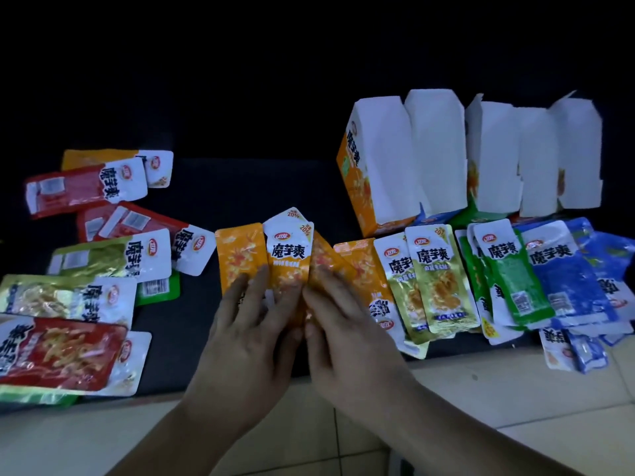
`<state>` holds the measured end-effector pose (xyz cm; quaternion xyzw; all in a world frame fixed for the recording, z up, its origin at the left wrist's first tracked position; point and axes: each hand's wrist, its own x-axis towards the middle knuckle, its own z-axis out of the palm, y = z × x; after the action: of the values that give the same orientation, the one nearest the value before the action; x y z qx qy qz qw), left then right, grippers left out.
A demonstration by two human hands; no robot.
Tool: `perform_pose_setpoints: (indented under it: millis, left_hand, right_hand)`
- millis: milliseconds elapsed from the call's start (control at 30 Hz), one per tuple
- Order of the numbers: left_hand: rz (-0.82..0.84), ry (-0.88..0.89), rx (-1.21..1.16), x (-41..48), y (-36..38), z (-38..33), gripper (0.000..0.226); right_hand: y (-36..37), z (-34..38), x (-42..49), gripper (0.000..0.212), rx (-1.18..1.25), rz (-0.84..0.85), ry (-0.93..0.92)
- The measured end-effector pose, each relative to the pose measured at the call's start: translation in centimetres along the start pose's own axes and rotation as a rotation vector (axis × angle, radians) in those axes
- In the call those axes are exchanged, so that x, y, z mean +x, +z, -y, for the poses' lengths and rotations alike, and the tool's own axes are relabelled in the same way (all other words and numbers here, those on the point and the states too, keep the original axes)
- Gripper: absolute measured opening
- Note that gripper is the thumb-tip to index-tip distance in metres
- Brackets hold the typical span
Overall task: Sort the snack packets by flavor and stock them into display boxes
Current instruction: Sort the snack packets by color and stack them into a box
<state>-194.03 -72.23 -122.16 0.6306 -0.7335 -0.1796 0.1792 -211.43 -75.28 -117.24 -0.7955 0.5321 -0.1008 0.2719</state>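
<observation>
Dark and dimly lit, the table (240, 187) carries the whole sort. Near its front edge the left hand (247, 324) and right hand (343, 321) lie side by side on a fan of orange packets (288, 259), fingers nearly straight and pressing, thumbs meeting at the lower ends, nothing visibly wrapped. Slick foil under flat fingers could well skid, sending an orange packet onto the gold packets (436, 280) just beside and muddling flavors. The open orange display box (364, 187) stands just behind; red packets (82, 190) lie well to the left.
</observation>
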Motion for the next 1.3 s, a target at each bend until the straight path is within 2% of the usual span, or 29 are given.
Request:
perform_pose_setpoints:
  millis: [67,133,233,333,433,567,767,900,1000,1067,1200,1300]
  left_hand:
    - [-0.018,0.004,-0.008,0.5,0.0,-0.4,0.052]
    - [-0.023,0.006,-0.018,1.1,0.2,-1.1,0.052]
    - [0.009,-0.011,0.022,1.7,0.8,-2.8,0.06]
    - [0.065,0.016,0.133,2.7,1.7,-5.6,0.066]
    - [0.14,0.043,0.21,3.6,3.0,-7.6,0.065]
    - [0.21,0.045,0.281,4.1,3.5,-7.0,0.067]
    - [0.216,0.033,0.32,3.3,1.5,-3.8,0.066]
    - [0.212,0.049,0.254,2.9,1.3,-3.5,0.067]
    - [0.186,0.078,0.21,2.7,1.2,-3.1,0.066]
    - [0.166,0.11,0.193,2.6,1.0,-2.9,0.064]
    - [0.132,0.138,0.177,2.3,0.6,-3.0,0.07]
    - [0.009,0.172,0.094,1.9,-0.4,-2.8,0.076]
  right_hand:
    - [-0.6,-1.5,-0.6,0.049,0.008,-0.159,-0.009]
    - [-1.3,-3.3,-1.1,0.052,0.0,-0.217,0.089]
    - [-1.9,-6.0,-1.8,0.056,0.035,-0.219,0.224]
    - [-2.4,-7.8,-2.2,0.058,0.052,-0.252,0.171]
    - [-3.0,-8.3,-2.5,0.064,0.14,-0.263,0.201]
    - [-3.2,-9.1,-3.0,0.071,0.132,-0.251,0.207]
    - [-2.9,-9.7,-2.5,0.053,-0.05,-0.253,0.1]
    - [-2.5,-9.0,-2.7,0.04,-0.318,-0.167,0.056]
    - [-1.8,-8.7,-3.0,0.032,-0.373,-0.137,0.021]
    - [-1.6,-8.7,-2.9,0.034,-0.386,-0.158,-0.009]
    - [-1.8,-7.4,-2.4,0.049,-0.234,-0.197,-0.075]
    - [-1.6,-5.9,-1.9,0.046,-0.036,-0.198,-0.047]
